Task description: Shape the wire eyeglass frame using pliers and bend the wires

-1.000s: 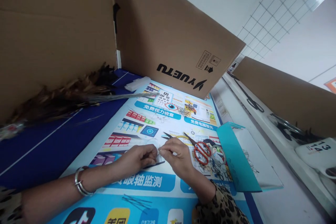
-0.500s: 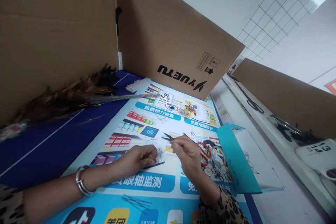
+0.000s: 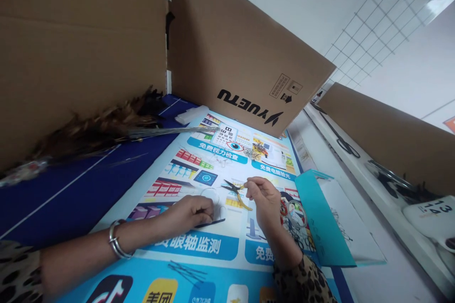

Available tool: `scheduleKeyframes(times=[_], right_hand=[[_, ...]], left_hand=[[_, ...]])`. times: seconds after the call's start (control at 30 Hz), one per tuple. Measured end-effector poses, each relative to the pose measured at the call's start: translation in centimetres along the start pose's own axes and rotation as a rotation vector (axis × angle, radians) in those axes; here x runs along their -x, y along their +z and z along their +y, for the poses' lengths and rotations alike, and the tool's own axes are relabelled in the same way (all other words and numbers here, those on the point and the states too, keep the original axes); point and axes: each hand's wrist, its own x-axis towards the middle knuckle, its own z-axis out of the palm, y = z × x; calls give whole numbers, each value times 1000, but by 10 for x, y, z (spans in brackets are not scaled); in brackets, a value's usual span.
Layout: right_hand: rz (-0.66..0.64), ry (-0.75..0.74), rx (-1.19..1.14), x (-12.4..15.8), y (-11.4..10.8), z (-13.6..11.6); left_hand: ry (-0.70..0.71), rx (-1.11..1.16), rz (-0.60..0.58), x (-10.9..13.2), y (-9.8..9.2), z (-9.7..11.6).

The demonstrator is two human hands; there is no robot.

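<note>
Yellow-handled pliers (image 3: 237,191) lie on the printed poster (image 3: 199,246) that covers the surface, between the two hands. The left hand (image 3: 190,213) rests on the poster with its fingers curled together, just beside a clear round piece (image 3: 209,195); what it grips is too small to tell. The right hand (image 3: 265,201) is raised, thumb and forefinger pinched together just beside the pliers' handles. A teal folder (image 3: 320,220) lies to its right.
</note>
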Motion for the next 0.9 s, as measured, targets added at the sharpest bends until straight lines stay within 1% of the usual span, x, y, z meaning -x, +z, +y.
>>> scheduleKeyframes(times=[0.17, 0.23, 0.3, 0.37, 0.5, 0.57, 0.63, 0.77, 0.9], right_hand=[[-119, 131, -10, -2, 20, 15], [-169, 158, -25, -4, 27, 17], [-199, 165, -23, -6, 30, 15], [-194, 146, -2, -9, 26, 11], [-141, 58, 101, -14, 9, 2], [-148, 40, 149, -15, 4, -1], [-163, 45, 196, -13, 4, -2], [-223, 77, 198, -11, 19, 0], [-277, 94, 100, -26, 41, 2]], left_hand=[[13, 20, -7, 0, 0, -1], [14, 31, -7, 0, 1, -1], [15, 43, -6, -1, 1, -1], [20, 50, -6, -1, 0, -1], [39, 44, -2, -1, 0, -1], [51, 33, 3, -1, 0, -1], [70, 19, 11, -1, 1, -1], [131, -13, 38, 1, 3, 1], [209, -25, 55, 5, 5, 6]])
